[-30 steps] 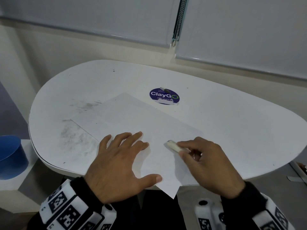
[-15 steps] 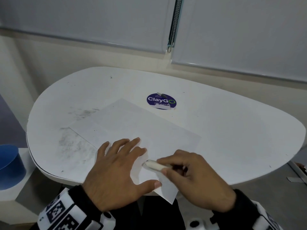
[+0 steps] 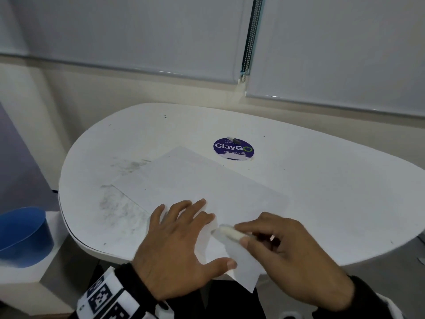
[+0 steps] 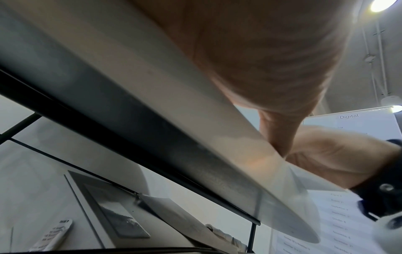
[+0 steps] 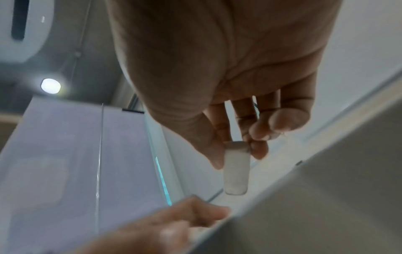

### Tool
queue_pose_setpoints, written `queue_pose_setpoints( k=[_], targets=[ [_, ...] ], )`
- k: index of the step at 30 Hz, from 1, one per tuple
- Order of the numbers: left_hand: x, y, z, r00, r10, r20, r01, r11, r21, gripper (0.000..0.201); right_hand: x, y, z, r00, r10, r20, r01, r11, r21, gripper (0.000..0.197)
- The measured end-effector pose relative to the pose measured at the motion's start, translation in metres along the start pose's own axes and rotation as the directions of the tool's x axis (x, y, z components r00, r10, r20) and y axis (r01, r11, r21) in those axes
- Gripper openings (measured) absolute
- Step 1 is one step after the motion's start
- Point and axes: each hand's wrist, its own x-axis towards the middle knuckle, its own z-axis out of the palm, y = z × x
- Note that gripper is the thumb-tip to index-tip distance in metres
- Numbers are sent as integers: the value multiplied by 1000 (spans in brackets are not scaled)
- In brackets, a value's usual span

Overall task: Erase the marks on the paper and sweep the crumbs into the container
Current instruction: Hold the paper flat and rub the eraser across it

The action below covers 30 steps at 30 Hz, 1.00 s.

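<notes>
A white sheet of paper (image 3: 197,180) lies slanted on the white oval table (image 3: 322,192), its near corner hanging over the front edge. My left hand (image 3: 177,245) lies flat on the near part of the sheet, fingers spread. My right hand (image 3: 282,249) pinches a white eraser (image 3: 227,231) between thumb and fingers, its tip on the paper just right of the left fingers. In the right wrist view the eraser (image 5: 236,168) sticks out below the fingertips (image 5: 259,134). The left wrist view shows the table edge (image 4: 152,110) from below and my left palm (image 4: 272,51).
A blue container (image 3: 23,236) stands on a lower white ledge left of the table. Grey smudges (image 3: 117,210) mark the tabletop left of the paper. A round purple ClayGo sticker (image 3: 233,148) sits beyond the sheet. Window blinds hang behind the table.
My right hand with the eraser has slid left along the paper toward the left hand. The left hand has stayed flat on the sheet.
</notes>
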Motion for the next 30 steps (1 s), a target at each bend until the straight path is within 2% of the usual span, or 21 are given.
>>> queue_pose_setpoints(
  k=[2,5,6,10,15,18,21,23,26,27,30],
  targets=[
    [1,1,-2,1000,2,4,-2,1000,-2,96,1,1,5,999,0,37,0,1000,-14,19],
    [-1,-1,-1,1000,5,-1,-5,1000,4,94,4,13,3,990,48,-132,-67,987,-148,16],
    [-2,-1,-1,1000,4,-4,-4,1000,-12,93,3,13,1,988,51,-147,-73,986,-149,14],
    [-2,0,-4,999,6,37,-6,1000,3,92,0,1,2,998,48,49,-47,999,-10,16],
    [-1,-1,-3,1000,25,16,-26,1000,15,83,5,24,-15,980,137,-142,-148,987,-65,25],
    [-1,1,1,999,19,-30,-19,1000,1,86,6,24,-11,982,120,-148,-126,992,-31,21],
    [0,-1,1,998,23,-61,-26,999,-36,77,5,22,0,983,93,-157,-104,993,-62,22],
    [0,-4,1,997,30,-69,-33,999,-43,77,2,17,1,991,68,-116,-78,994,-81,22],
    [1,-8,-5,999,42,-19,-42,999,-32,83,-2,2,-4,992,37,121,-34,999,-26,21],
    [1,-9,-8,999,46,3,-46,999,-29,85,-2,1,-9,987,40,156,-39,999,-7,20],
    [1,-11,-9,997,51,56,-49,998,-34,80,4,18,-26,991,128,25,-127,991,-33,20]
  ],
)
